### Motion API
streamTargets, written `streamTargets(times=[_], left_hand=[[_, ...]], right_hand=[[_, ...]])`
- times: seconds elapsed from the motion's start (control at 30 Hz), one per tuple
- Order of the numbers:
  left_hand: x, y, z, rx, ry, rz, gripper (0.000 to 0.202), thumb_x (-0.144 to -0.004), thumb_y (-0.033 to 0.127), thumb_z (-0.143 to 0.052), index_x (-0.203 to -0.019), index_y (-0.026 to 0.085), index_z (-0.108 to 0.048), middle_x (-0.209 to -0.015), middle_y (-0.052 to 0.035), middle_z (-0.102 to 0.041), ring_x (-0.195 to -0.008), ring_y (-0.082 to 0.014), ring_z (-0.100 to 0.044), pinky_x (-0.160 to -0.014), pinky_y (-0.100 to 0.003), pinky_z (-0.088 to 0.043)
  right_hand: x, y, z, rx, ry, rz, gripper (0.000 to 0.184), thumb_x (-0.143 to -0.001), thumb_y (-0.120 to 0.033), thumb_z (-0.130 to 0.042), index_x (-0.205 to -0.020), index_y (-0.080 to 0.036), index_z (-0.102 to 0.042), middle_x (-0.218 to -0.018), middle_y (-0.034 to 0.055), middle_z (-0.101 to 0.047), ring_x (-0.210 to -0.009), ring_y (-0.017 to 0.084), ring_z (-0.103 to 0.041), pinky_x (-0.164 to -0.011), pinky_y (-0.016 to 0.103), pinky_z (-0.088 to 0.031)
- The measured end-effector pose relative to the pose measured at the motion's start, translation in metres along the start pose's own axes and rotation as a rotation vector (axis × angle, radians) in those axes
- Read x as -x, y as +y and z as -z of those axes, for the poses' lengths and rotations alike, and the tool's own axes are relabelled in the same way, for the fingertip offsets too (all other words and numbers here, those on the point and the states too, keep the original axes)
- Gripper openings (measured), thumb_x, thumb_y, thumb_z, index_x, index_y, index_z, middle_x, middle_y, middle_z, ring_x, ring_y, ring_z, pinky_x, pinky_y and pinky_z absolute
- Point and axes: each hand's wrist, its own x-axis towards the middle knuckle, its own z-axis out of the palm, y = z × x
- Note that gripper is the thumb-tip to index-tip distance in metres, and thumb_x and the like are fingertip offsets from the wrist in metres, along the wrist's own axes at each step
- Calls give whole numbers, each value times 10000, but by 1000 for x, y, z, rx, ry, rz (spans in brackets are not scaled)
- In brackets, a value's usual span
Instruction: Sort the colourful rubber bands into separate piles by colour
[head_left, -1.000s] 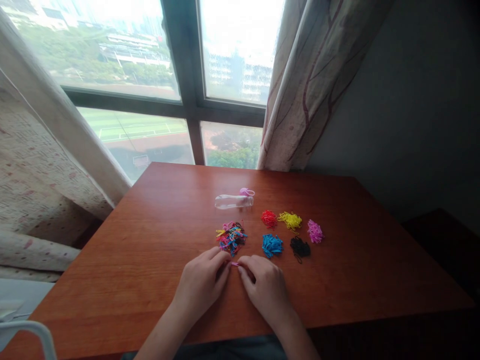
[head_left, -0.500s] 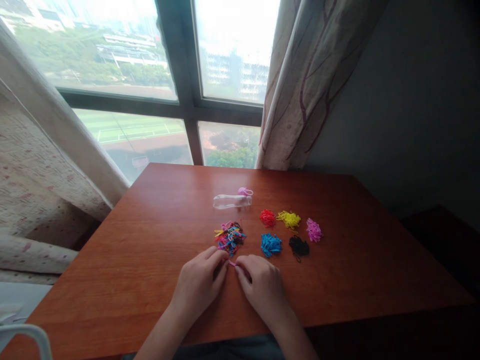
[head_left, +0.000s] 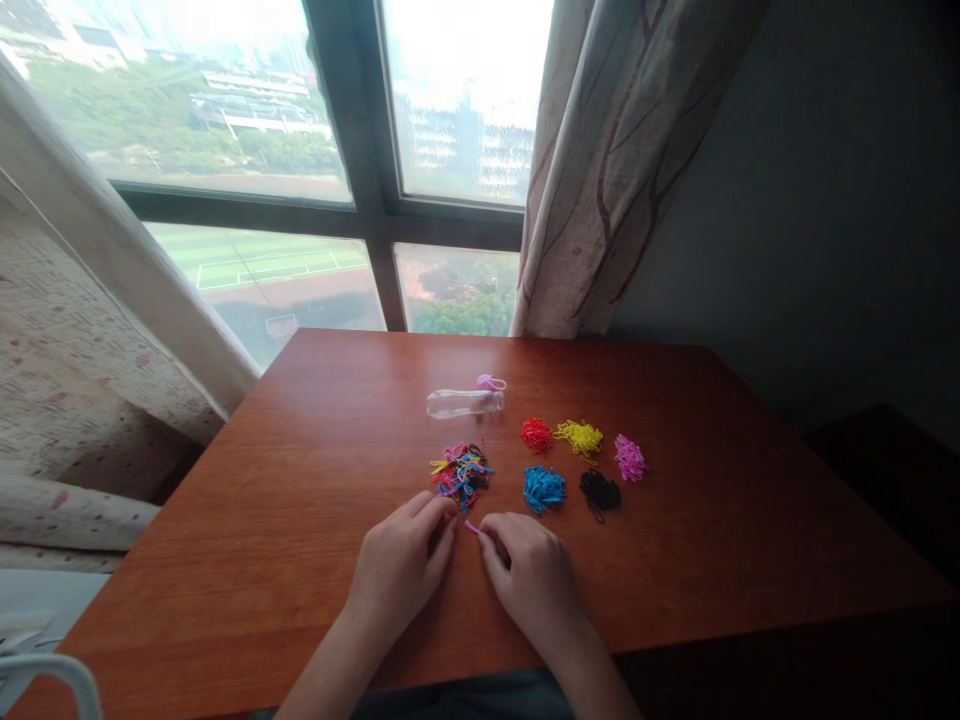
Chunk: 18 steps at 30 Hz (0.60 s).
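Observation:
A small pink rubber band (head_left: 472, 527) sticks out from the pinched thumb and forefinger of my right hand (head_left: 531, 560), low over the table. Just left of it, my left hand (head_left: 405, 545) is closed in a pinch, its fingertips apart from the band; whatever they hold is too small to make out. Directly beyond the left fingertips lies a mixed-colour heap of rubber bands (head_left: 463, 476). Sorted piles sit to the right: red bands (head_left: 536, 435), yellow bands (head_left: 580, 437), blue bands (head_left: 544, 488), black bands (head_left: 600, 491) and pink bands (head_left: 630, 458).
A clear bottle (head_left: 461, 403) lies on its side behind the heap, with a pink cap-like piece with a loop (head_left: 490, 383) by its mouth. The brown wooden table (head_left: 262, 500) meets a window at the back. A white curved object (head_left: 64, 665) is at the lower left.
The pink band, earlier stretching between both hands' fingertips, now shows only in my right hand. That hand has shifted slightly right, widening the gap; my left hand has hardly moved.

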Motion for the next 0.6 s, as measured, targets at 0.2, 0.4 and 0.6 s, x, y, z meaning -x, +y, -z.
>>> streamTargets(times=[0.2,0.4,0.6], left_hand=[[-11,8,-3,-20,0,-41,173,-944,250,-467,-1039,261,-612,-964,-14,-688,-820,-163,-659,-672,-241,-447],[-39,28,-6,-236,-44,-58,102,-911,243,-514,-926,230,-615,-926,-38,-688,-823,-193,-648,-626,-258,-421],[-48,33,-6,-330,-94,-63,186,-952,212,-431,-892,212,-606,-927,-46,-692,-809,-200,-655,-589,-262,-398]], right_hand=[[8,2,0,3,5,-16,157,-902,-138,-504,-799,-226,-584,-731,-6,-636,-690,159,-584,-635,258,-335],[8,3,0,20,10,-2,167,-906,-148,-496,-788,-228,-582,-730,-6,-645,-692,156,-600,-629,252,-342],[7,2,1,-12,-9,-20,170,-915,-151,-480,-802,-229,-579,-752,2,-652,-717,163,-603,-650,254,-348]])
